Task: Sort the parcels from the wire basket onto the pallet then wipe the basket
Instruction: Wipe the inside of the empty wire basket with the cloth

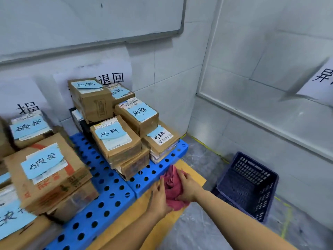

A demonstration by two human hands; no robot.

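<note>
Cloth (173, 188) filled both grips: the left grip (158, 197) was curled round the near edge of the crumpled red rag, and the right grip (187, 188) was closed over its far side, fingers folded into the fabric. Neither touched anything else.

The basket (252, 170), a dark perforated crate, stood on the floor (198, 228) to the right of the grips, well apart from them and close to the wall, and looked empty. Sorting seemed finished, so wiping was likely the step in hand. It would go best with the cloth folded into a flat pad, one grip steadying the rim so the light crate could not slide, and the other working down the inner walls to the bottom.

Left of the grips and beyond them lay the blue pallet (108, 188), stacked with parcels (115, 141) bearing pale blue handwritten labels. A yellow patch (192, 172) marked the grey floor beneath the grips. White tiled walls, a whiteboard (90, 20) and paper signs (111, 78) closed the corner.
</note>
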